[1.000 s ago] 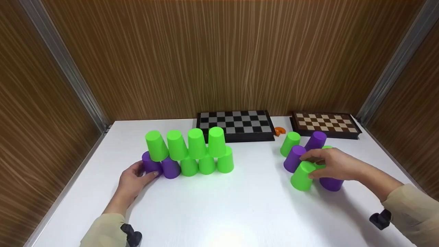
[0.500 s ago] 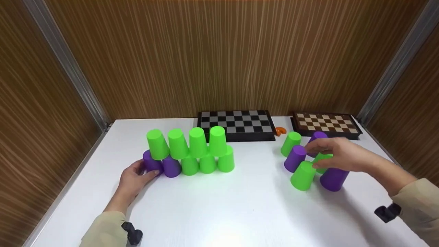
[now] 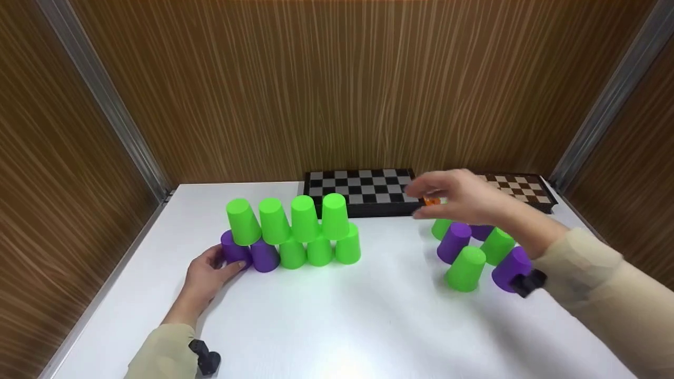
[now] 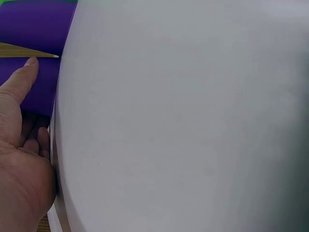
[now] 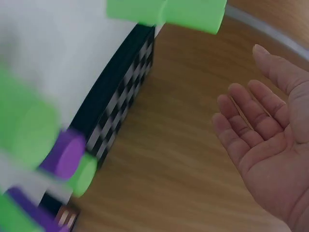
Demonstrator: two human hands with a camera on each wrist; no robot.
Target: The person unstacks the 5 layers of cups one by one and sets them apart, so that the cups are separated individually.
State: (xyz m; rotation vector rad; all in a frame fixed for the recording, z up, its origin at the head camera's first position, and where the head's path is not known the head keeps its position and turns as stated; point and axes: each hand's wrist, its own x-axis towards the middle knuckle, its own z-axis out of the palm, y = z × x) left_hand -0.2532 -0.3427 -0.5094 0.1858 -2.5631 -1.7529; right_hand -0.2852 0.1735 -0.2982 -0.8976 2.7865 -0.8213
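My left hand [image 3: 202,276] holds the purple cup [image 3: 235,251] at the left end of a bottom row of upside-down cups. In the left wrist view its thumb lies along the side of that purple cup [image 4: 39,89]. A second purple cup [image 3: 265,257] and several green ones continue the row. On top stands an upper row of several upside-down green cups, with one green cup [image 3: 334,217] at its right end. My right hand [image 3: 461,197] is raised above the loose cups on the right. The right wrist view shows its palm [image 5: 270,150] bare and fingers spread.
Upside-down loose cups stand on the right, among them a green cup [image 3: 466,269] and a purple cup [image 3: 454,243]. Behind are a black-and-grey checkered board [image 3: 363,187] and a brown checkered board [image 3: 518,187], with a small orange thing [image 3: 432,201] between them.
My right hand has left the green cup at the front of the right group, risen, and moved left and back. The left hand stays at the purple cup.
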